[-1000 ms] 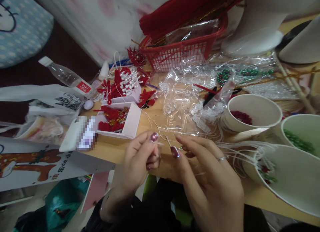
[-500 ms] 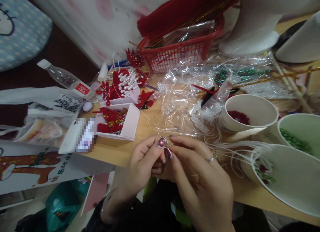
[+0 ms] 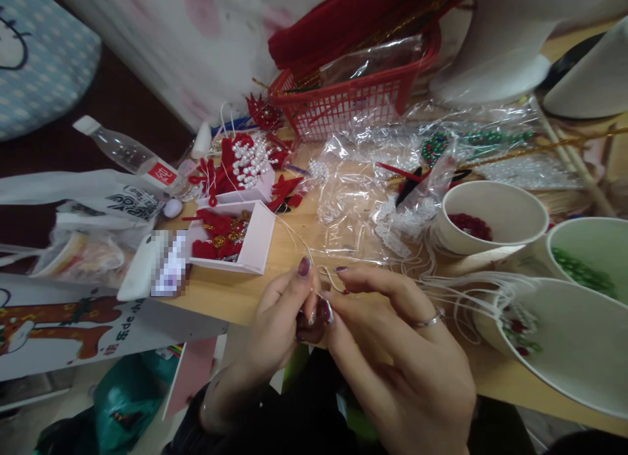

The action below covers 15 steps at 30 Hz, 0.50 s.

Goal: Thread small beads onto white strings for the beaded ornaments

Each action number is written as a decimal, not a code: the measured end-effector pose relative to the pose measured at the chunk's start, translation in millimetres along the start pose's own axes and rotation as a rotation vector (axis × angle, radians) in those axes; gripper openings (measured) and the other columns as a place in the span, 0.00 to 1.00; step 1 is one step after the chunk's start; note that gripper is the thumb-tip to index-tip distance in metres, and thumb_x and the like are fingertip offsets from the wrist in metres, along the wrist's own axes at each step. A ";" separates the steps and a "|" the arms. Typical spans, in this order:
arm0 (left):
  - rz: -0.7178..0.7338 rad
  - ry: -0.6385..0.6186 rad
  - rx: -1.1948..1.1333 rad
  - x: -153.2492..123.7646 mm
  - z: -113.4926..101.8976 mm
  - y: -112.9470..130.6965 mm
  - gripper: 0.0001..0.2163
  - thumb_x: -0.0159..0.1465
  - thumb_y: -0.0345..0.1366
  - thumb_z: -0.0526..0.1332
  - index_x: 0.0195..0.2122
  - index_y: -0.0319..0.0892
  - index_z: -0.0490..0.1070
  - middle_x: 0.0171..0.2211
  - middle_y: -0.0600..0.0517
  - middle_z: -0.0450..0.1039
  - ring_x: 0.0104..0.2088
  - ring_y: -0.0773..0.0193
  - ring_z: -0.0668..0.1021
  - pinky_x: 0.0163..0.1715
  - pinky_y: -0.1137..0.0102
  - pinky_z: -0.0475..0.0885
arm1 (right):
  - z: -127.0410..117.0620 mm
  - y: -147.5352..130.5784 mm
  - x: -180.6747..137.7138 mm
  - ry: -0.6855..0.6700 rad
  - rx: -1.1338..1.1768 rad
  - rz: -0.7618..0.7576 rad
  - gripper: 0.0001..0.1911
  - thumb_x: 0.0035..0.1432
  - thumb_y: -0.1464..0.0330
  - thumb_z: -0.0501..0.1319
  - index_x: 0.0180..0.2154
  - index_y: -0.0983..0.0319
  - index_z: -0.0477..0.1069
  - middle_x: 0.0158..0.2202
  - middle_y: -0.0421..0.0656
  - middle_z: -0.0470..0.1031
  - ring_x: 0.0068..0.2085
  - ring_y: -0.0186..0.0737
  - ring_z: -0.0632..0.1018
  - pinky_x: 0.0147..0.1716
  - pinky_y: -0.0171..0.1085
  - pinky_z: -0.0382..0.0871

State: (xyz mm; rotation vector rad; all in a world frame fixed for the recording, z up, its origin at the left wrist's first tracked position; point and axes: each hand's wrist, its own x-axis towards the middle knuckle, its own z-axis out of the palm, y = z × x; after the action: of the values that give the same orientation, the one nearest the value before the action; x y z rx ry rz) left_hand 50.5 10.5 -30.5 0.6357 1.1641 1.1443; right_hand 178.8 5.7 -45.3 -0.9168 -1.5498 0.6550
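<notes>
Near the table's front edge my left hand (image 3: 284, 311) and my right hand (image 3: 397, 350) are close together, almost fingertip to fingertip. A thin white cord (image 3: 326, 270) loops up between them, and a fine stretch of it passes from the left fingers to the right thumb and index finger. My left hand is closed on the cord, its thumb raised. The right thumb and index finger pinch the cord, with another finger held out above. A tiny red bead (image 3: 345, 291) shows by that finger. The rest of the cord is partly hidden by my fingers.
Right of my hands stand paper cups with red beads (image 3: 470, 226), green beads (image 3: 583, 272), and cords (image 3: 471, 282) hanging into a front cup (image 3: 579, 350). Left are a white box (image 3: 255, 239) of red pieces and a bottle (image 3: 132, 155). Behind are plastic bags (image 3: 353, 206) and a red basket (image 3: 343, 112).
My left thumb has lifted off the pinch and moved up and left. My right hand has shifted slightly right, its fingers spreading, and more of the cord loop shows between the hands.
</notes>
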 end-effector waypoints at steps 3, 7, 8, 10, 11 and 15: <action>-0.014 0.021 0.010 1.3 -0.7 -1.0 0.29 0.55 0.59 0.67 0.17 0.42 0.57 0.14 0.59 0.53 0.14 0.74 0.57 0.14 0.78 0.49 | 0.1 -0.5 0.8 -0.017 0.005 -0.002 0.08 0.58 0.79 0.64 0.38 0.64 0.78 0.43 0.45 0.76 0.46 0.35 0.78 0.44 0.35 0.74; -0.031 0.012 -0.020 2.5 -1.5 -2.1 0.28 0.54 0.57 0.69 0.16 0.42 0.58 0.14 0.59 0.52 0.15 0.73 0.58 0.13 0.78 0.49 | -0.6 -2.2 1.9 -0.010 0.008 -0.003 0.08 0.58 0.79 0.64 0.38 0.64 0.78 0.43 0.45 0.76 0.46 0.35 0.78 0.45 0.35 0.74; -0.029 0.005 -0.032 2.4 -1.4 -2.1 0.28 0.54 0.56 0.69 0.16 0.42 0.57 0.14 0.60 0.51 0.15 0.74 0.57 0.13 0.78 0.49 | -0.7 -2.5 2.0 -0.006 0.008 0.001 0.08 0.58 0.79 0.64 0.38 0.64 0.78 0.43 0.44 0.76 0.46 0.35 0.78 0.45 0.35 0.74; -0.027 -0.010 -0.047 1.6 -1.1 -1.9 0.28 0.54 0.55 0.70 0.16 0.41 0.57 0.14 0.60 0.50 0.15 0.74 0.56 0.13 0.79 0.49 | -0.8 -2.6 2.0 -0.001 0.010 0.005 0.08 0.58 0.79 0.64 0.38 0.63 0.78 0.43 0.44 0.76 0.45 0.34 0.78 0.45 0.34 0.74; -0.030 -0.009 -0.049 1.2 -0.8 -1.7 0.28 0.53 0.55 0.70 0.16 0.41 0.57 0.14 0.60 0.50 0.15 0.75 0.55 0.13 0.79 0.49 | -0.7 -2.5 2.1 0.001 0.010 0.007 0.08 0.58 0.79 0.64 0.38 0.63 0.78 0.43 0.44 0.76 0.45 0.34 0.78 0.45 0.34 0.74; -0.056 -0.014 -0.059 0.3 0.0 -1.8 0.27 0.54 0.56 0.70 0.18 0.41 0.58 0.14 0.61 0.49 0.15 0.75 0.54 0.13 0.79 0.48 | 0.5 -1.9 2.6 0.005 0.023 0.024 0.07 0.58 0.78 0.64 0.37 0.63 0.79 0.42 0.44 0.76 0.45 0.34 0.79 0.44 0.34 0.75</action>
State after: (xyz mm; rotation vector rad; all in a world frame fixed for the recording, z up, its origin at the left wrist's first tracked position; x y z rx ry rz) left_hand 51.1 10.2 -32.2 0.5616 1.1256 1.1208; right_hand 177.8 6.9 -42.4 -0.9202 -1.5258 0.6853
